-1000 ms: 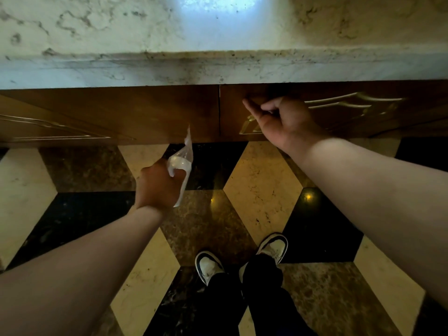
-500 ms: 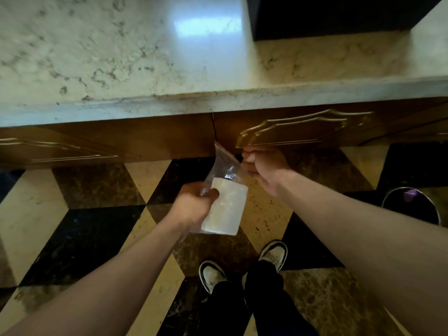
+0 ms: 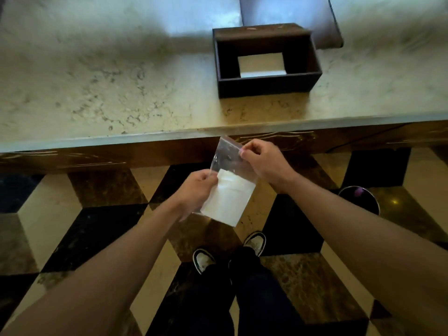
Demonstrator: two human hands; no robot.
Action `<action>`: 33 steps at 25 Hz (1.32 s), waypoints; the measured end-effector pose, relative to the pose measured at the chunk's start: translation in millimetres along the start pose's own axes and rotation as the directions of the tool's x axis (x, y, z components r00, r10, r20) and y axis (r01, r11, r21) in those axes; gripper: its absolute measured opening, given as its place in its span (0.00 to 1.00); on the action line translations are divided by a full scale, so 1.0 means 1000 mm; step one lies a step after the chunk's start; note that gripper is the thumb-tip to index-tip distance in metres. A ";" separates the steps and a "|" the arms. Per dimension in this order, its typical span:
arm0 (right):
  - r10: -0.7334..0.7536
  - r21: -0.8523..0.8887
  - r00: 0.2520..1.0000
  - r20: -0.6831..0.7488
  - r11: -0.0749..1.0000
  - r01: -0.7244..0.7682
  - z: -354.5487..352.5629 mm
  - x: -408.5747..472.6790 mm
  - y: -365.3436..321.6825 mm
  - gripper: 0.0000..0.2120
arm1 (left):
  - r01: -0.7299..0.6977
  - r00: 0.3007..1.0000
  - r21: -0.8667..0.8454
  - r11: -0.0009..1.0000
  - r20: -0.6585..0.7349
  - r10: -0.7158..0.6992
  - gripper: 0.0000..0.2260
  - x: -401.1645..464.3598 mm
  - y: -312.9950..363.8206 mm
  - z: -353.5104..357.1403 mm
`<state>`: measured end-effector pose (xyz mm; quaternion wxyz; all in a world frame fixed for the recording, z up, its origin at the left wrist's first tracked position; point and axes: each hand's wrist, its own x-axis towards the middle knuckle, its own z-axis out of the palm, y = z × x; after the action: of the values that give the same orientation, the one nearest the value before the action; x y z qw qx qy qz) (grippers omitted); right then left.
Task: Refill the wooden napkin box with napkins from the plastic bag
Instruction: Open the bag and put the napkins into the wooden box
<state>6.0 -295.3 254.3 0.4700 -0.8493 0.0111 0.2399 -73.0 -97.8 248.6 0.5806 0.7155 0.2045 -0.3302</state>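
Note:
A clear plastic bag (image 3: 226, 156) with a stack of white napkins (image 3: 226, 202) inside hangs in front of the counter edge. My left hand (image 3: 196, 190) grips the bag's left side beside the napkins. My right hand (image 3: 263, 163) pinches the bag's top right corner. On the counter above stands the dark wooden napkin box (image 3: 266, 86), with its top open. A white rectangle shows at the box's bottom; I cannot tell whether it is a napkin or an opening.
The marble counter (image 3: 121, 81) runs across the view, with wooden drawers (image 3: 97, 156) under its edge. The box's dark lid (image 3: 291, 15) lies behind the box. A round bin (image 3: 358, 200) stands on the chequered floor at the right. My shoes (image 3: 203, 260) are below.
My right hand left the drawer handle and took hold of the bag's top. The view lifted, so the counter top and the wooden box came into sight. The bag now hangs between both hands.

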 end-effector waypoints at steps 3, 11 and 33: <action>-0.102 -0.078 0.994 -0.034 0.992 0.099 -0.035 -0.020 -0.021 0.07 | -0.036 0.999 0.021 0.999 0.029 0.036 0.14 -0.020 0.043 0.009; -0.263 -0.070 0.959 -0.102 0.964 0.257 -0.120 -0.045 -0.070 0.09 | -0.140 0.990 -0.003 0.990 0.025 0.140 0.17 -0.051 0.109 0.024; -0.003 0.206 0.848 -0.530 0.969 0.133 -0.310 0.011 -0.074 0.06 | -0.453 0.891 0.237 0.860 0.155 0.427 0.16 0.122 0.306 0.103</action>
<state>156.6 -501.3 446.0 0.5544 -0.8206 0.1374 -0.0215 194.8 -282.2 363.3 0.5484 0.7978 -0.0389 -0.2475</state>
